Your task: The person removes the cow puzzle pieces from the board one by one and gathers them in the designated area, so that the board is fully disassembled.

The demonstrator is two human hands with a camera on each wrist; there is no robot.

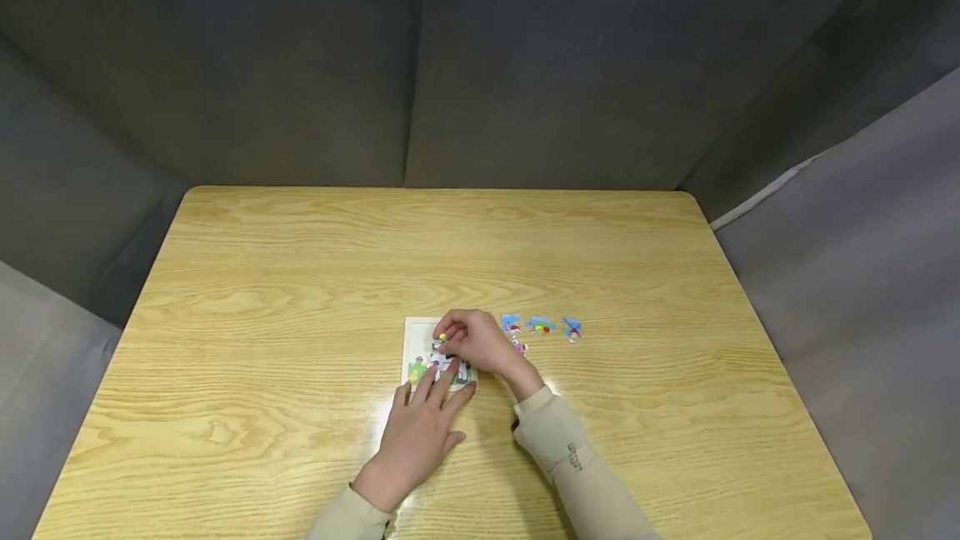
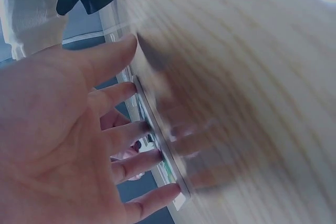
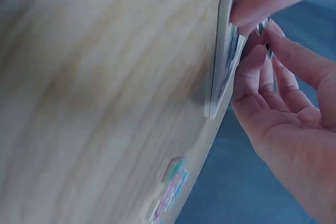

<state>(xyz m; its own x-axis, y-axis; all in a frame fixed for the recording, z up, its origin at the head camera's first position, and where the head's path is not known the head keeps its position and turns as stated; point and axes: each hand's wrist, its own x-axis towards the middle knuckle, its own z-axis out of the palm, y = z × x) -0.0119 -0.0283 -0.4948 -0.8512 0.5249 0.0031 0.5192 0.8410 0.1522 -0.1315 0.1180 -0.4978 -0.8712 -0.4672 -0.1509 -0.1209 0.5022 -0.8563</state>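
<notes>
Pressing the puzzle board (image 1: 417, 338) with flat left fingers (image 1: 437, 380), right fingers (image 1: 455, 335) pinch a piece (image 1: 441, 343).

A bare recording booth or test station rather than a lived-in room: a light wood-grain worktop (image 1: 300, 273) with rounded corners fills the middle of the frame, closed in on three sides by plain grey fabric panels (image 1: 420, 57) that meet in seams across the upper half of the picture. A further grey panel (image 1: 862, 273) slants down the right edge. No furniture, shelving or windows show beyond the enclosure. The only colour is a small puzzle board (image 1: 420, 336) and loose pieces (image 1: 542, 326) near the worktop's centre.
</notes>
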